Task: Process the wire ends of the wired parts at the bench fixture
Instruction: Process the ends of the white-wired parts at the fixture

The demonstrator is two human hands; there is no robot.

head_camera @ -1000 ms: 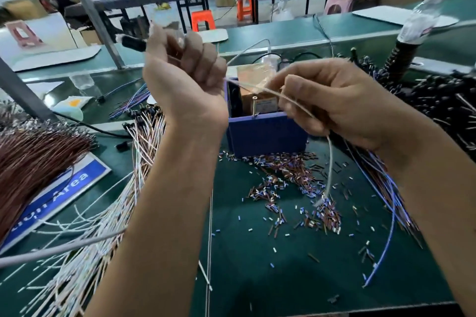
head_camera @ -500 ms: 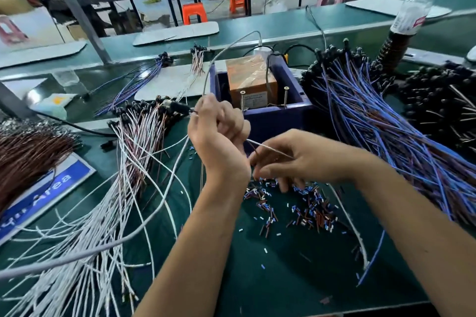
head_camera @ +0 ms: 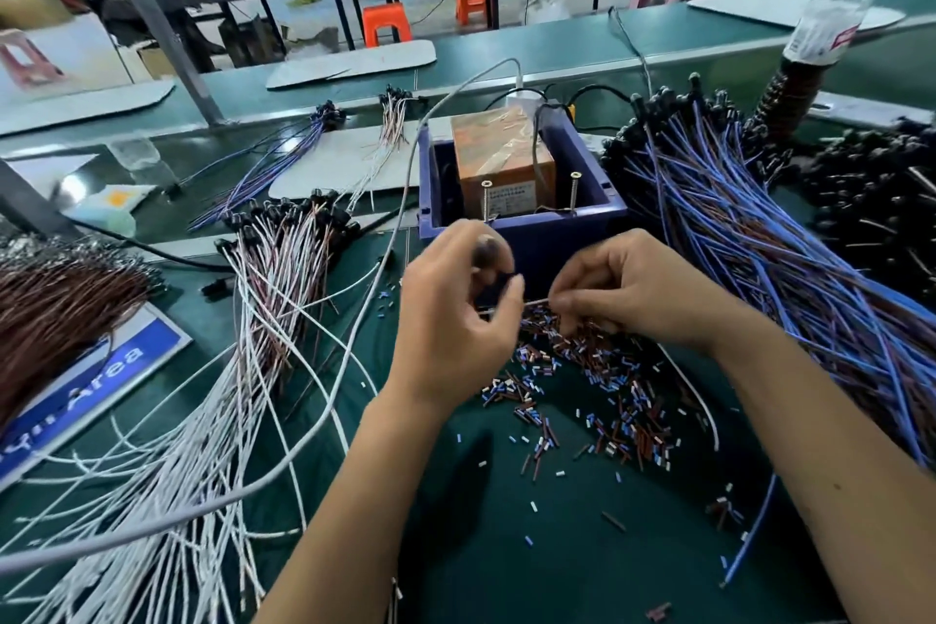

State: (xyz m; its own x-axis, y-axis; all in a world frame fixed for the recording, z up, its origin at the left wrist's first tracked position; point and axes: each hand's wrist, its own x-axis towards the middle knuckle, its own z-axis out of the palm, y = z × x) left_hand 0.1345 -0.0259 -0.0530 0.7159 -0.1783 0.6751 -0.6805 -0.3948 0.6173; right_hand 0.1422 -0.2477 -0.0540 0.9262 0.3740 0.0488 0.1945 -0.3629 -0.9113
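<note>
My left hand (head_camera: 451,314) holds the black head of a wired part just in front of the blue fixture box (head_camera: 527,231). My right hand (head_camera: 633,289) pinches that part's thin white wire (head_camera: 532,304), stretched level between the two hands. The box holds an orange block (head_camera: 499,152) and two upright screws (head_camera: 487,198). A fan of white and brown wired parts (head_camera: 273,279) lies left of my hands. A big heap of blue and brown wired parts (head_camera: 749,238) lies to the right. Cut insulation bits (head_camera: 597,385) cover the green mat below my hands.
A grey cable (head_camera: 354,334) runs from the box across the left pile toward the lower left. Brown wires (head_camera: 55,299) and a blue "Area" sign (head_camera: 96,375) sit at far left. A water bottle (head_camera: 825,20) stands at back right, black parts (head_camera: 871,208) beside it.
Both hands dropped from above the box to low in front of it, over the scrap pile, and drew closer together. The view tilted down and the wire stays held between them.
</note>
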